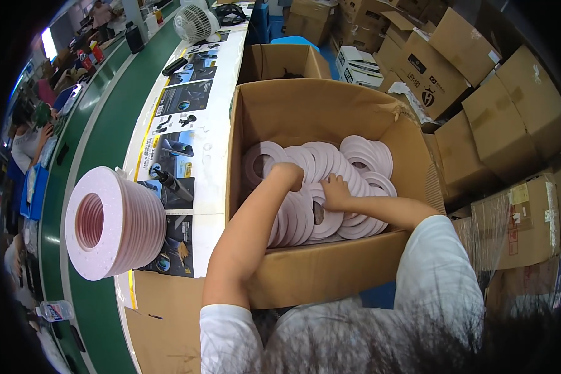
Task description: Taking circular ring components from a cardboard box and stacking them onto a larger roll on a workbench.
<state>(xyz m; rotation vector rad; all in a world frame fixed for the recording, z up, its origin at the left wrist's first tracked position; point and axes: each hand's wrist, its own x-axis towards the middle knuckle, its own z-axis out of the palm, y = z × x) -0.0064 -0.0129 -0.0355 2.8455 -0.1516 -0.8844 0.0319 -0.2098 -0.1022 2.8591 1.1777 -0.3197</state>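
Observation:
A large open cardboard box (318, 265) stands in front of me with many flat pale pink rings (296, 215) lying in overlapping rows inside. My left hand (288, 176) reaches in, curled with its knuckles up among the rings at the left; its fingertips are hidden. Just right of it, my right hand (336, 192) rests on the rings in the middle, fingers stretched and a little apart. On the table to the left stands a thick stack of the same pink rings (93, 265), tipped toward me in the view, its round centre hole showing.
The table (215, 143) bears printed sheets, a dark pen-like tool (171, 184), a black object (174, 67) and a white fan (194, 25). A green conveyor belt (100, 149) runs along the left, with people beyond. Cardboard boxes (492, 149) are piled on the right.

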